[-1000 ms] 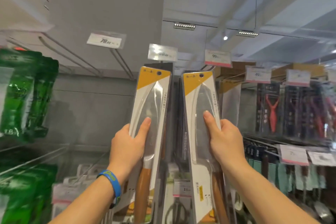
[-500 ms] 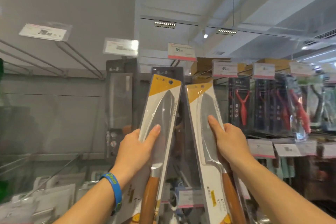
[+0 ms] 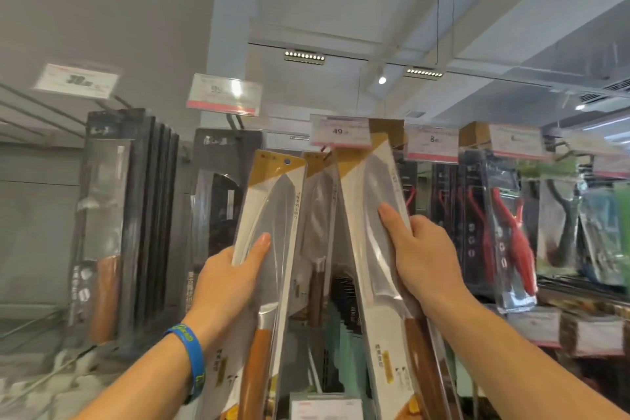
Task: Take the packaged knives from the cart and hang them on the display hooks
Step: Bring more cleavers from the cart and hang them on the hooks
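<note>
I hold two packaged knives up in front of the display, each on a white card with a yellow top and a wooden handle. My left hand point(image 3: 228, 280) grips the left packaged knife point(image 3: 272, 215), whose hang hole shows at the top. My right hand point(image 3: 422, 259) grips the right packaged knife point(image 3: 368, 201); its top reaches the hook under the price tag marked 49 point(image 3: 339, 131). Between them a third, like packaged knife point(image 3: 318, 201) hangs on that hook. The cart is out of view.
Dark boxed knives point(image 3: 136, 222) hang in rows at the left under a price tag marked 99 point(image 3: 223, 94). Red-handled tools in clear packs point(image 3: 504, 228) hang at the right. Bare hooks point(image 3: 30, 112) stick out at the far left. More goods hang below.
The view has swung right and both packs have moved right with it. The right pack has risen to the hook under the 49 tag; the packs have spread apart.
</note>
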`<state>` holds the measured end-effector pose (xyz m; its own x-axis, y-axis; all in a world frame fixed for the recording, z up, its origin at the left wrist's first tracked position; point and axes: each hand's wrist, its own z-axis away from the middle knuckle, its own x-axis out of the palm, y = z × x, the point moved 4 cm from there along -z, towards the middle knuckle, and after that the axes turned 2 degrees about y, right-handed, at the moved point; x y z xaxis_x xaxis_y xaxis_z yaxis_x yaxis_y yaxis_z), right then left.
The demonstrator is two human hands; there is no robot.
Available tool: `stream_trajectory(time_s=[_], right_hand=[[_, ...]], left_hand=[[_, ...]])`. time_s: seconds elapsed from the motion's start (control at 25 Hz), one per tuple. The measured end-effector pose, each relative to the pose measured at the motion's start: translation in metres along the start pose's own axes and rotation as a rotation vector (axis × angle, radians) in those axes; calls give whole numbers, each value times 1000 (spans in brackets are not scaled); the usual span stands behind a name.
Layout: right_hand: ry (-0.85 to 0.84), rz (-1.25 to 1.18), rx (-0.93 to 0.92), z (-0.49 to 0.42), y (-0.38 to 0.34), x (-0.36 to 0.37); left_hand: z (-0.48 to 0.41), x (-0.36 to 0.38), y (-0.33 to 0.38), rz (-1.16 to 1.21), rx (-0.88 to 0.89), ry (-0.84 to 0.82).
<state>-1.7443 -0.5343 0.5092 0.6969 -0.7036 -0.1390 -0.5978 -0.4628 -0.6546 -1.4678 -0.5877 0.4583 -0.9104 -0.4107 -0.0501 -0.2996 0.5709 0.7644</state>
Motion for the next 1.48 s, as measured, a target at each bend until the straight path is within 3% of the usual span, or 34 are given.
stream_trajectory(time_s=[0.2, 0.56, 0.76, 1.04, 1.48], right_hand=[[102, -96, -85, -26, 0, -21], [61, -101, -118, -63, -7, -24], [47, -179, -130, -67, -12, -16], [32, -209, -91, -63, -7, -11], [-39, -261, -8, -49, 3, -13]], left_hand=[[1, 27, 10, -92, 48, 44], [-18, 62, 31, -147, 114, 15], [-22, 52, 38, -92, 164, 84], [-28, 49, 43, -185, 128, -50], [-31, 33, 54, -281, 91, -91]])
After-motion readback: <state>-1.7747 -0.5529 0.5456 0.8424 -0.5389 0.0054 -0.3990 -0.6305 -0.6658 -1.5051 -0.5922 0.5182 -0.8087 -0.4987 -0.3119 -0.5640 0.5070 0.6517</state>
